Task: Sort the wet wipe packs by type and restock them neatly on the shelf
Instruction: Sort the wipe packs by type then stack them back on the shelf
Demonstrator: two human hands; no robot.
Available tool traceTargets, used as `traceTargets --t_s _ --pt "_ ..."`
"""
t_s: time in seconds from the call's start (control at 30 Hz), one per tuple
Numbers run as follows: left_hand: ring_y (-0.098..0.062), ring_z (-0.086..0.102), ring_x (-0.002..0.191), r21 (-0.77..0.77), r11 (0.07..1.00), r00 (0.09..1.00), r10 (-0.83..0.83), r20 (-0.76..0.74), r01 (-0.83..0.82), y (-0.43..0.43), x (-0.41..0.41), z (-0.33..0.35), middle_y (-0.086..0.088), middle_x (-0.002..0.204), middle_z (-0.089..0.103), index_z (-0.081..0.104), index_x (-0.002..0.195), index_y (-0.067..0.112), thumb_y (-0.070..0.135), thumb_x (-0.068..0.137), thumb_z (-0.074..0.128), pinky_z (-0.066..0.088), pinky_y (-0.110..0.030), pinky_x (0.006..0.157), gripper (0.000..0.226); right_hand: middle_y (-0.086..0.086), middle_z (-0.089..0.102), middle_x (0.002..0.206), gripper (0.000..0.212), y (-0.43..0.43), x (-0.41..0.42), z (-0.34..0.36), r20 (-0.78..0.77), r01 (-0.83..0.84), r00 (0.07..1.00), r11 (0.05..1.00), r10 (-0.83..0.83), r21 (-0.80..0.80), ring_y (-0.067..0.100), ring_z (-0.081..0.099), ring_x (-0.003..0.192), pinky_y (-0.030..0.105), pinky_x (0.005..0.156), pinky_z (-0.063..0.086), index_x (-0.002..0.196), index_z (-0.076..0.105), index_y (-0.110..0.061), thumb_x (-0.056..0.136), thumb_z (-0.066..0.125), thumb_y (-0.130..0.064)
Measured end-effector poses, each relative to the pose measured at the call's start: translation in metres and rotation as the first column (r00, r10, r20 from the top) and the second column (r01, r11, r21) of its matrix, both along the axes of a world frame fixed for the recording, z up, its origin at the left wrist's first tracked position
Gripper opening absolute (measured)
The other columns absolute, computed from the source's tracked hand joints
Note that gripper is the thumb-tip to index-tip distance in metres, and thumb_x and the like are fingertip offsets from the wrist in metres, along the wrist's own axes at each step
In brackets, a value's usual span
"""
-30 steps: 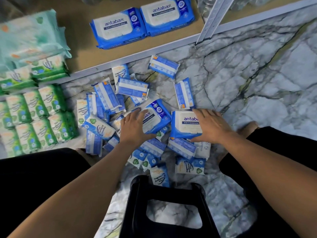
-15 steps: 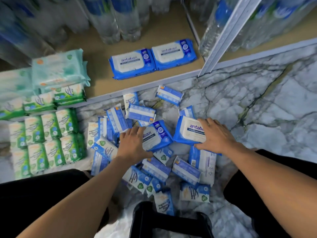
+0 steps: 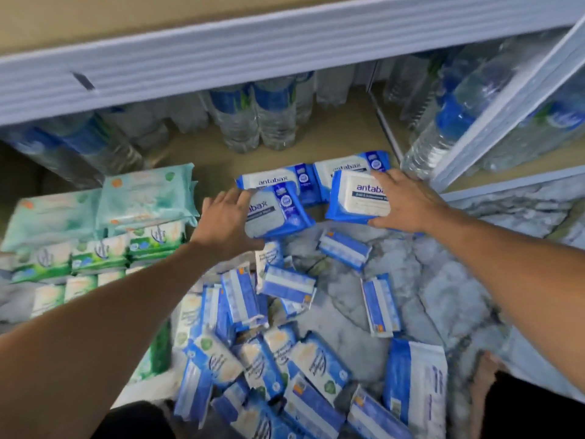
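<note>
**Two Antabax packs held at the bottom shelf's front edge**

On my feed both arms reach forward. The left hand (image 3: 226,221) grips a blue Antabax wipe pack (image 3: 278,210), fingers curled over its left edge and thumb under its near edge; the pack is tilted. The right hand (image 3: 408,202) grips a second Antabax pack (image 3: 357,198), fingers on its far right corner and thumb along its near edge, label up.

Both held packs sit at the front lip of the bottom shelf (image 3: 342,137), just in front of two more Antabax packs, one on the left (image 3: 275,180) and one on the right (image 3: 351,166), which lie flat side by side on the board. The held packs overlap those two in my view. I cannot tell whether they touch them or the shelf.

Behind these, water bottles (image 3: 262,122) stand in rows. To the left, large pale green wipe packs (image 3: 148,194) are stacked on small green-and-white packs (image 3: 101,251).

On the marble floor (image 3: 459,280) below the hands lies a loose pile of small blue wipe packs (image 3: 269,353), some face up, some on edge, with a few apart towards the right. A bare foot (image 3: 484,372) shows at the lower right. The shelf above (image 3: 253,49) crosses the top of the frame, blurred.
</note>
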State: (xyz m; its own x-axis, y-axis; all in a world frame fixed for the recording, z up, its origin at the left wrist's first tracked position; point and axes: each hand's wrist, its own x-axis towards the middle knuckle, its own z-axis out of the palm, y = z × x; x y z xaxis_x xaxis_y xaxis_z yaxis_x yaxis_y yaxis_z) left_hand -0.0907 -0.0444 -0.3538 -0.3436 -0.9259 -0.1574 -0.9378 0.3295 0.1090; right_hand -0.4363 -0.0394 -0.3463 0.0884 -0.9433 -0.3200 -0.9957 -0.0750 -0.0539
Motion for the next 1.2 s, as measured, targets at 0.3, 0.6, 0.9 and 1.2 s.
traceTargets --t_s 0.3,0.6,0.9,1.2 --pt "-0.031 0.053 0.117 0.159 0.985 0.993 0.076 -0.087 -0.061 -0.097 -0.021 -0.022 -0.009 0.133 0.056 0.031 0.15 0.027 0.047 0.071 0.08 0.039 -0.039 0.102 0.095 0.011 0.033 0.155 0.114 -0.104 0.002 -0.033 0.03 -0.067 0.997 0.995 0.065 0.077 0.03 0.034 0.141 0.04 0.116 0.032 0.158 0.015 -0.018 0.071 0.084 -0.045" --pt "-0.024 0.005 0.154 0.23 0.971 0.998 -0.066 -0.004 0.065 -0.12 -0.024 -0.04 0.007 0.167 0.01 0.01 0.159 0.033 0.055 0.088 0.06 0.009 -0.044 0.124 0.089 0.006 -0.008 0.167 0.115 -0.122 -0.001 -0.047 -0.079 -0.074 0.992 0.969 0.095 0.235 0.029 -0.005 0.153 0.051 0.123 0.013 0.158 -0.011 -0.023 0.083 0.074 -0.045" --pt "-0.027 0.013 0.152 0.092 0.996 0.987 0.022 -0.162 -0.007 -0.067 -0.039 -0.033 0.002 0.166 0.017 0.023 0.158 0.025 0.044 0.088 0.064 0.015 -0.049 0.123 0.083 0.008 0.007 0.165 0.086 -0.058 0.005 -0.032 -0.074 -0.077 0.994 0.997 0.075 -0.015 0.035 0.006 0.151 0.05 0.123 0.016 0.157 0.017 -0.023 0.088 0.067 -0.035" --pt "-0.032 0.041 0.137 0.142 0.99 0.959 0.045 -0.279 -0.005 0.065 -0.056 -0.039 -0.006 0.148 0.05 0.049 0.145 0.016 0.034 0.087 0.064 0.035 -0.044 0.111 0.063 0.007 0.036 0.148 0.064 0.099 -0.007 -0.034 0.073 0.129 0.989 0.991 -0.132 0.043 0.033 0.038 0.132 0.044 0.106 0.042 0.146 0.041 -0.02 0.088 0.065 -0.028"
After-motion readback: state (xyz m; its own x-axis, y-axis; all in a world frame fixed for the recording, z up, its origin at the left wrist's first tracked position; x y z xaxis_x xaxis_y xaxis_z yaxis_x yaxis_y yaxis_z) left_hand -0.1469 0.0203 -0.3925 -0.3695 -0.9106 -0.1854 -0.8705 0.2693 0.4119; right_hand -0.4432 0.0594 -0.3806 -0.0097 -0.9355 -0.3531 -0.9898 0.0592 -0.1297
